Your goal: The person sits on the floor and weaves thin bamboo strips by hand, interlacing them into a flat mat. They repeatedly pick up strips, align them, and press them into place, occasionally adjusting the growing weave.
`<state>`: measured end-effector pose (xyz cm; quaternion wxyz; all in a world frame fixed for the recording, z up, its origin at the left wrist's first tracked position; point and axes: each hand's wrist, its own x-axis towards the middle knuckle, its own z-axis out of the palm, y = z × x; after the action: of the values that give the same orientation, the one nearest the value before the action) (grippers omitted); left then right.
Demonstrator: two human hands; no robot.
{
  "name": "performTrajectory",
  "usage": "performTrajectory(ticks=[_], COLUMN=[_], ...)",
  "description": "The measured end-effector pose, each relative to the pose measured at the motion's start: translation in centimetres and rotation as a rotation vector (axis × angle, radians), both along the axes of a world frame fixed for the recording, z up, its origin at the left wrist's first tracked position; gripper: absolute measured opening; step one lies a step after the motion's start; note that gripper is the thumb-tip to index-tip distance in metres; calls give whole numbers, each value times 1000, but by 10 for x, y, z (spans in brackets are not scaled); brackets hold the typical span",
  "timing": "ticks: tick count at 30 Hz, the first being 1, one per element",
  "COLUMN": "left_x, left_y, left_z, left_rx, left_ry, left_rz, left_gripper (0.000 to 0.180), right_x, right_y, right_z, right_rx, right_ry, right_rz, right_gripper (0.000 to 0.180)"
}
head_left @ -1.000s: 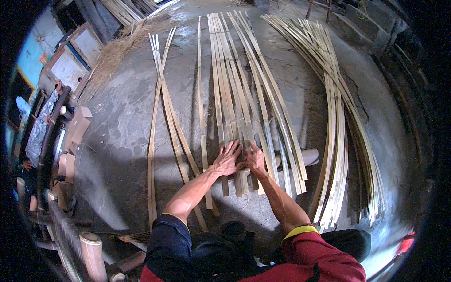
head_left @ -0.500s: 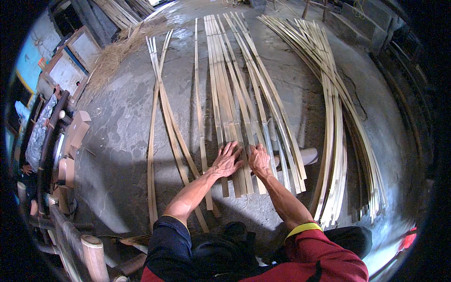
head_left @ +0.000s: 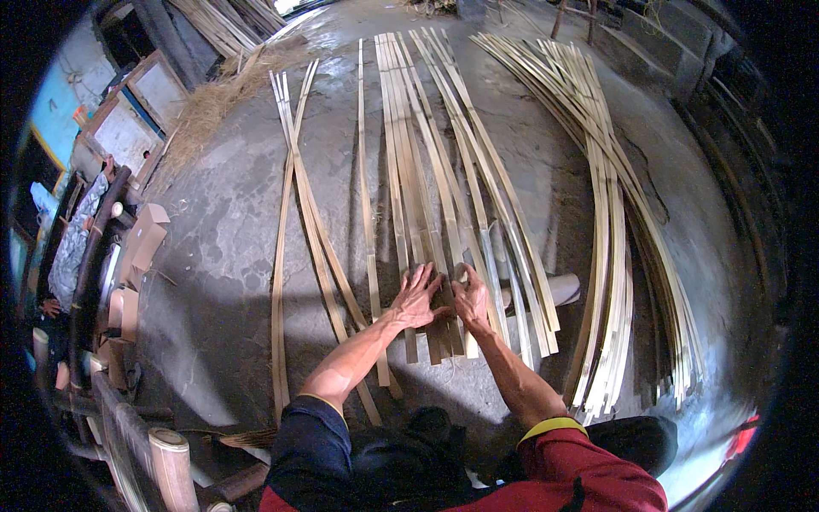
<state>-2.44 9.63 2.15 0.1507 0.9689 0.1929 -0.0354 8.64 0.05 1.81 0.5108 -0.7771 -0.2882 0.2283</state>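
Long, pale bamboo strips (head_left: 411,162) run away from me side by side across the floor. My left hand (head_left: 416,296) rests on their near part, fingers spread and palm down. Close to its right, my right hand (head_left: 472,299) is closed, with thumb and fingers pinching the edge of one bamboo strip (head_left: 452,218). The exact fingertip contact is partly hidden. Under the near part of the strips lies a round pale pole (head_left: 559,290), its right end sticking out beside them.
Crossed strips (head_left: 317,230) lie to the left, and a thicker pile of strips (head_left: 604,230) to the right. Cardboard boxes (head_left: 145,239) and a thick bamboo post (head_left: 171,469) stand at the far left. Straw (head_left: 200,128) is heaped behind on the concrete floor (head_left: 230,213).
My right hand has turned and its fingers are more tightly curled by the strip. My left hand stays on the strips, its thumb spread wider. The whole view has shifted slightly.
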Motion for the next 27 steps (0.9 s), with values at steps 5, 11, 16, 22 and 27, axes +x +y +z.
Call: performTrajectory(ticks=[5,11,16,22,27], left_x=[1,0,0,1,-5], left_y=[-2,-3,-4,0,10], left_z=[1,5,7,0,-17], left_rx=[50,9,13,11,4], left_ry=[-4,-7,-17,-40,-226], left_rz=[-19,-7,-11,0,-36], left_gripper=[84,87,87,85,79], right_x=[-5,-1,10,12,1], right_y=[-4,1,5,0,4], right_z=[4,15,11,5,30], right_rx=[2,87,77,-81,173], right_ry=[-30,-29,129,24,-81], right_rz=[-2,-67,49,85,31], right_gripper=[42,42,49,44,46])
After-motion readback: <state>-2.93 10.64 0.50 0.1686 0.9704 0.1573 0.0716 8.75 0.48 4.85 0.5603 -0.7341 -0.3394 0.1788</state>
